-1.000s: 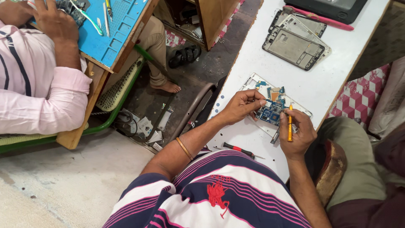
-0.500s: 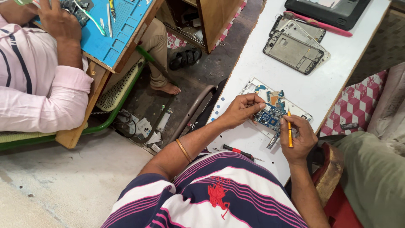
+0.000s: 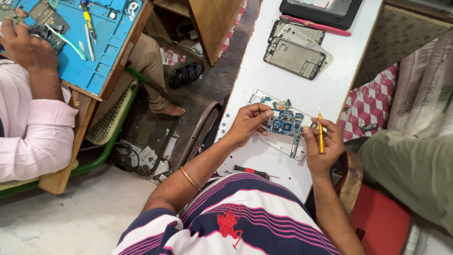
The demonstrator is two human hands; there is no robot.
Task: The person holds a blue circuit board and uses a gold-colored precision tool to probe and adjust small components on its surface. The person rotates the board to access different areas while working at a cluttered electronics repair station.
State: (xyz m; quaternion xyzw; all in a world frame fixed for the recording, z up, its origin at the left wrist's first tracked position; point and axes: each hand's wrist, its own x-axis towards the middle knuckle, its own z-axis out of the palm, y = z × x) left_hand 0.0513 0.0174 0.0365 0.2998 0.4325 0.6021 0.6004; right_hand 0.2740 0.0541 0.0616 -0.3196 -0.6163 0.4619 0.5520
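Observation:
My left hand point(image 3: 249, 123) pinches the edge of a blue circuit board point(image 3: 284, 123), lifted slightly over an opened white phone body point(image 3: 278, 141) on the white table point(image 3: 264, 66). My right hand point(image 3: 322, 146) grips a slim orange screwdriver point(image 3: 320, 133), tip up, and its thumb touches the board's right side. A red-and-black screwdriver point(image 3: 251, 171) lies on the table near my chest.
Two bare phone frames point(image 3: 296, 52), a pink tool point(image 3: 317, 26) and a dark tablet point(image 3: 323, 9) lie at the table's far end. At left another person in a pink sleeve point(image 3: 33, 137) works over a blue mat point(image 3: 89, 42). Sandals point(image 3: 186, 74) sit on the floor.
Both hands have drawn closer around the circuit board, and my right thumb now touches it. The orange screwdriver stays upright in my right hand.

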